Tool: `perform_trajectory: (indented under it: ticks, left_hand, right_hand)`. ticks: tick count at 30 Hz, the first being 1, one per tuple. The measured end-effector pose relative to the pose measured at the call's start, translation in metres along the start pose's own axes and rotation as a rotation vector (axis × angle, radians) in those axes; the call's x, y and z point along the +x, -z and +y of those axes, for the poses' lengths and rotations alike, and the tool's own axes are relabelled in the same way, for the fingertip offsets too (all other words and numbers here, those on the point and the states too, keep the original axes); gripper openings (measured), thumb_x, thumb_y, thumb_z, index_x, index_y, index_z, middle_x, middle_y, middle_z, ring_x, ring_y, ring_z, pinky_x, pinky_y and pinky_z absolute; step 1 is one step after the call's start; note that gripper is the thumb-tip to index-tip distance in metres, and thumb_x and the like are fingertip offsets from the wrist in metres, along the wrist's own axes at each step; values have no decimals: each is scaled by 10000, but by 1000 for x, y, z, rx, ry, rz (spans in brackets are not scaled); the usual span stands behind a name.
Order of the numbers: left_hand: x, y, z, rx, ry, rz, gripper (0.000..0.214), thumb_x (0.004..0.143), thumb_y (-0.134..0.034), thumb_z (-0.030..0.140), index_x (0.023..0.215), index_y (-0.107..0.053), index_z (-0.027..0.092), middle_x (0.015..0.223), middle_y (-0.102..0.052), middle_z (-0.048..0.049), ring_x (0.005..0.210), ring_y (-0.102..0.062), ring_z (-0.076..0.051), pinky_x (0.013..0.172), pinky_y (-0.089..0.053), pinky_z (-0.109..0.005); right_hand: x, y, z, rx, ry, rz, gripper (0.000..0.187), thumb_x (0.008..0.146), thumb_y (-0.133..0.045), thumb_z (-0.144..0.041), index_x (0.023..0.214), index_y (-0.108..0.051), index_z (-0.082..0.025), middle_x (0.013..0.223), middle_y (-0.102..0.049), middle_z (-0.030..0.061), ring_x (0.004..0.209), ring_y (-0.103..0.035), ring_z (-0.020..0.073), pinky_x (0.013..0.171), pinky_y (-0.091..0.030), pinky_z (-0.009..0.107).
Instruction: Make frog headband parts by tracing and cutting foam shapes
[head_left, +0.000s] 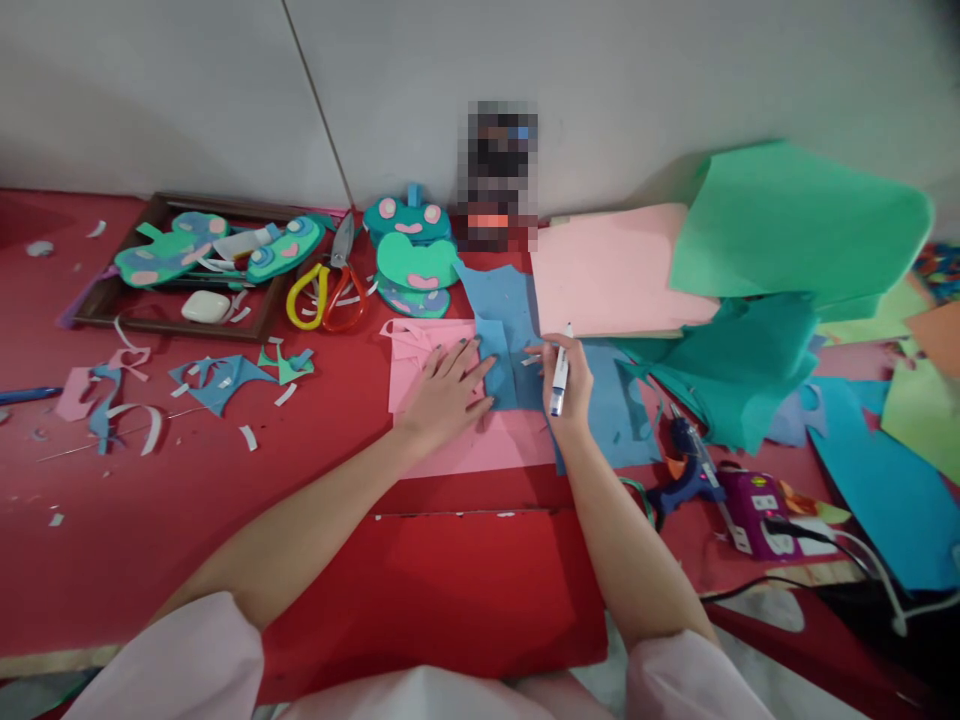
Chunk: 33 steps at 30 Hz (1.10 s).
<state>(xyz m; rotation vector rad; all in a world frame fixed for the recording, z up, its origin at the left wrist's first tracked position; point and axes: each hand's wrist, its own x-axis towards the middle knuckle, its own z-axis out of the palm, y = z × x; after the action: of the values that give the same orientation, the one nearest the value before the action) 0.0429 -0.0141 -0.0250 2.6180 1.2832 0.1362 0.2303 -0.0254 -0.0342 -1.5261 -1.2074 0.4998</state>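
Observation:
My left hand [446,395] lies flat, fingers spread, over the pink sheet [487,445] and the edge of a small blue piece [499,370]. In my right hand [574,390] is a white marker [559,380] with a blue end, held upright above the blue sheet [607,390]. The blue and pink sheets look like felt or foam and overlap between my hands. Thin pink cut strips [412,340] rest at the pink sheet's upper left. My right palm hides part of the blue sheet.
Behind are scissors [337,270], frog-like cutouts [416,260] and a brown frame [172,325]. Pink [607,270] and green sheets [795,230] are stacked at right. A glue gun [686,470] lies beside a purple power strip [761,510] with cords. Scraps [217,380] litter the left.

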Motion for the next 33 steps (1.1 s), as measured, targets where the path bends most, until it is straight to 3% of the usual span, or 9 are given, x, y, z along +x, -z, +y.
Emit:
perform_trajectory:
  ticks: [4, 10, 18, 28, 33]
  left_hand:
    - [0, 0, -1, -7, 5, -4, 570, 941, -350, 478, 1470, -312, 270, 1591, -182, -73, 1463, -177, -248, 1186, -135, -457]
    - [2, 0, -2, 2, -12, -22, 573, 944, -343, 484, 1471, -316, 262, 1591, -169, -96, 1461, -180, -269, 1181, -129, -475]
    - [-1, -1, -3, 15, -45, -3, 545, 952, -347, 446, 1470, -315, 279, 1594, -153, -99, 1466, -151, -277, 1181, -124, -481]
    - [-1, 1, -3, 38, -61, -2, 536, 956, -340, 436, 1468, -320, 277, 1588, -168, -112, 1465, -157, -281, 1176, -141, -489]
    - [-4, 2, 2, 71, -52, 12, 537, 973, -284, 420, 1471, -320, 223, 1585, -175, -115, 1462, -172, -274, 1175, -139, -510]
  right_hand:
    - [-2, 0, 2, -25, 48, -30, 145, 850, -575, -327, 961, -589, -234, 813, -695, 13, 765, -684, 170, 761, -527, 331]
    - [-3, -3, 9, -101, 49, -170, 188, 831, -599, -365, 960, -608, -228, 803, -699, 18, 762, -670, 184, 762, -514, 336]
    - [-3, -5, 6, -131, 25, -195, 244, 805, -625, -404, 949, -586, -211, 852, -672, 31, 696, -628, 168, 710, -514, 329]
    - [-2, -9, 12, -115, 49, -211, 235, 782, -630, -411, 914, -577, -224, 816, -670, 25, 776, -638, 195, 746, -503, 358]
    - [-3, -10, 15, -136, 61, -230, 218, 825, -576, -417, 918, -591, -221, 794, -657, 24, 742, -609, 195, 716, -479, 351]
